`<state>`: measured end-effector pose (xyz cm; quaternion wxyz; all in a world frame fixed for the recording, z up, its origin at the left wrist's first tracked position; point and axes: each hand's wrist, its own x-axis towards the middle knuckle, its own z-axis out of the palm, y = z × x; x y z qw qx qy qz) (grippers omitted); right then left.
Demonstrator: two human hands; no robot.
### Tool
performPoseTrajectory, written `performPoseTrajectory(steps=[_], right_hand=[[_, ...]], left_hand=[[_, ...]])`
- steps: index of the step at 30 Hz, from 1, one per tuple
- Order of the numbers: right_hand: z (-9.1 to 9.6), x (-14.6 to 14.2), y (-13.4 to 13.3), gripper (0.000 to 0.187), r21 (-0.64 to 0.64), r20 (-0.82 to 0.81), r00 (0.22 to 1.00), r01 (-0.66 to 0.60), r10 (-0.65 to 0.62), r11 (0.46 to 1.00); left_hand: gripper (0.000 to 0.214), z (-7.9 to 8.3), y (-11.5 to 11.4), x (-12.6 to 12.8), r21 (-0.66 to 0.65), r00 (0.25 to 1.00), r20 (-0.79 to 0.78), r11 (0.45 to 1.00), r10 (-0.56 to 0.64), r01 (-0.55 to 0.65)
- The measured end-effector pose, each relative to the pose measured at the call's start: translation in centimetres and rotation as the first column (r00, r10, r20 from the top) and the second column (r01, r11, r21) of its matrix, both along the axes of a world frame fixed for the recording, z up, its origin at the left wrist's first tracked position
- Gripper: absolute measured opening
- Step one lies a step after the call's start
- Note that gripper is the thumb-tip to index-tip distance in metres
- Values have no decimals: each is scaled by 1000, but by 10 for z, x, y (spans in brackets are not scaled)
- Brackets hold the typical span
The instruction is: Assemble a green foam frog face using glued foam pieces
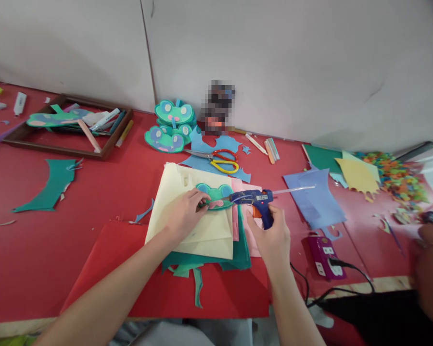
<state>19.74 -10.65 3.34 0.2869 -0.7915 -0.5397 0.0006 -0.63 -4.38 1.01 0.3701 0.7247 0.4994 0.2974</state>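
Note:
My right hand point(272, 235) is closed round the grip of a blue hot glue gun point(255, 199), whose nozzle points left at a teal foam cutout point(216, 193) with blue and pink patches. My left hand point(183, 213) presses down on the left part of that cutout, fingers curled over its edge. The cutout lies on a stack of cream foam sheets point(180, 192), with pink and green sheets underneath. A clear glue stick juts out of the gun's back toward the right.
Scissors point(220, 161) with red and yellow handles lie behind the stack. Finished teal cutouts point(171, 125) are stacked near the wall. A wooden frame point(63, 149) holds markers at left. A purple power strip point(324, 257) and cords sit at right, beside another person's arm point(431, 269).

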Motion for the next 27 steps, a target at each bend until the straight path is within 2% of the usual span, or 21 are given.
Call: performPoseTrajectory(steps=[5,8,12,16,21,27], right_hand=[[2,3,3,44,-70,-218,976,-2,-13,998],[3,5,5,44,-81,-263,965,-24,2,996],[2,6,6,51,-77,-65,997,30,-35,997],[-5,10,3,53,-28,125,991,58,-55,998],[-13,13,1,53,-23,210,977,32,-26,999],[-16,11,1,48,-32,261,965,39,-30,999]], left_hand=[[14,-3,0,0,15,1000,-4,1000,-4,4],[15,-4,0,-1,24,1000,12,1000,-6,6],[15,-5,0,-1,15,1000,22,1000,-5,5],[17,-5,1,-1,12,1000,15,1000,-9,8],[17,-5,1,0,23,1000,-2,1000,-2,2],[17,-6,1,0,34,1000,-4,999,-5,5]])
